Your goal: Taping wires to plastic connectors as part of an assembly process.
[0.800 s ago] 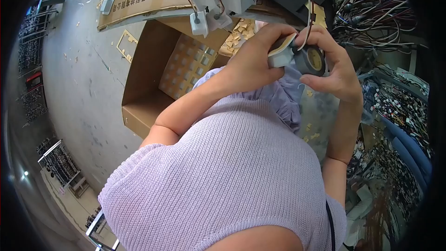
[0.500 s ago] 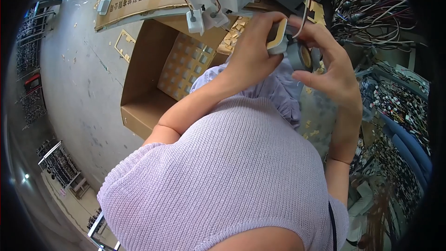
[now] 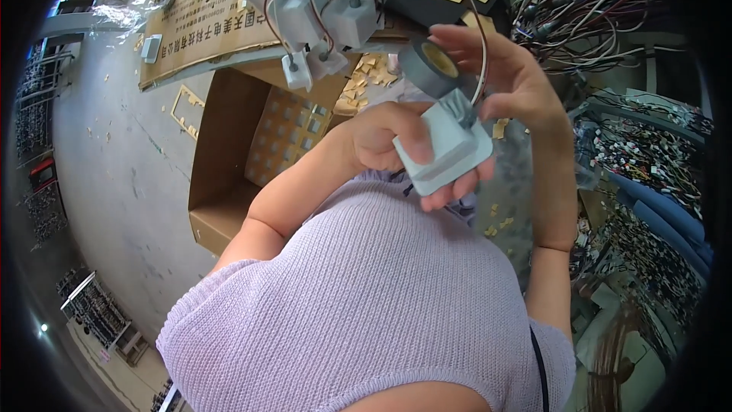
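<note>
My left hand (image 3: 389, 137) grips a white plastic housing (image 3: 446, 137), thumb on its stepped face and fingers under its flat flange. A thin cable (image 3: 482, 46) runs up from the grey-wrapped neck of the housing. Just above that neck is a roll of grey tape (image 3: 429, 67), tilted, seemingly joined to the neck by a strip. My right hand (image 3: 522, 80) curves around the cable side with its fingers apart. Its fingertips are close to the roll, and its thumb is near the cable; I see no firm hold on either.
Several similar white housings (image 3: 301, 23) hang by cables ahead. An open cardboard box (image 3: 221, 152) stands at the left, below a flattened cardboard sheet (image 3: 206, 15). Bundled cables (image 3: 587, 15) fill the far right. Yellowish paper pieces (image 3: 370, 80) lie beyond my hands.
My left hand has lowered and turned the housing, so its stepped side now faces up. The tape roll has moved up and left, clear of my right thumb. My right fingers have spread.
</note>
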Tool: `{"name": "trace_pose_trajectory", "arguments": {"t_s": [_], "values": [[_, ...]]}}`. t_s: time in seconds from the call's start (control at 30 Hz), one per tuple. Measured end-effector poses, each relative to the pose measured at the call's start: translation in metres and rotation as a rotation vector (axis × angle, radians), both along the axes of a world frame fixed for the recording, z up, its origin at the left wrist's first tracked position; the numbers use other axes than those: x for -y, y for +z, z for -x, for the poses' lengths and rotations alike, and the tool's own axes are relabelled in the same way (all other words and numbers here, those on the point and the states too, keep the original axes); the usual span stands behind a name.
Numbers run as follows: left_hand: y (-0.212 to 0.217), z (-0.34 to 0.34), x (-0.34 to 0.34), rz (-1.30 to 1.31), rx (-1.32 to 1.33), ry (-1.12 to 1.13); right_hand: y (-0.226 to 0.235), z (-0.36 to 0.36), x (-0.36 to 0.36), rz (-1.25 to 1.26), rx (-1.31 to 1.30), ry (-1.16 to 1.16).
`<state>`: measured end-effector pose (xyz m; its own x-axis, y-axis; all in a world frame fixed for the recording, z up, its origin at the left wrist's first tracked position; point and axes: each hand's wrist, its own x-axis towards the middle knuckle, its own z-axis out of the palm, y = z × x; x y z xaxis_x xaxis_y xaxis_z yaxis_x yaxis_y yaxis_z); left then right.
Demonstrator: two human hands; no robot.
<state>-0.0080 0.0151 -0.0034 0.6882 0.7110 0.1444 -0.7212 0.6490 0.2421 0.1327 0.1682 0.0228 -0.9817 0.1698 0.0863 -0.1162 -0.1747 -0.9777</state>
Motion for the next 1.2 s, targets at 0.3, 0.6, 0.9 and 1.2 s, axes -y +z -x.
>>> {"name": "trace_pose_trajectory", "arguments": {"t_s": [0.3, 0.6, 0.9, 1.2], "values": [[0.005, -0.007, 0.003, 0.0, 0.166, -0.214, 0.01, 0.028, -0.015, -0.41, -0.379, 0.247], [0.006, -0.005, -0.002, 0.026, 0.218, -0.189, 0.011, 0.019, -0.018, -0.469, -0.44, 0.205], [0.021, 0.011, -0.008, -0.011, -0.282, 0.079, 0.023, 0.008, -0.011, -0.762, -0.337, -0.067], [0.016, 0.011, -0.012, -0.027, -1.071, 0.464, 0.02, -0.008, -0.016, -0.805, 0.02, -0.093]]}}
